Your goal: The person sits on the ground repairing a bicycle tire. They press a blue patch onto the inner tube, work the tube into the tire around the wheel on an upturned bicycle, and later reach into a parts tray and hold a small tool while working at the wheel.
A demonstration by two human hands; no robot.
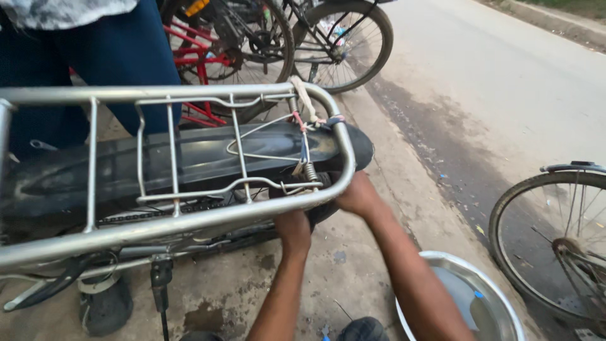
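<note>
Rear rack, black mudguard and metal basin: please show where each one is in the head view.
rear rack [189,221], head view, near side rail.
black mudguard [189,161], head view, top surface.
metal basin [499,303], head view, right rim.

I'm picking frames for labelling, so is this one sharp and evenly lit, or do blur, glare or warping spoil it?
Head view: soft, even daylight, no hard shadows; mild sheen on the metal carrier rack and steel basin; both hands sit partly hidden under the rack; edges look slightly stretched.

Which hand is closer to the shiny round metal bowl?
The right hand. It reaches under the rack's rear end, up and left of the shiny round metal bowl; the left hand is further left, under the rack.
</note>
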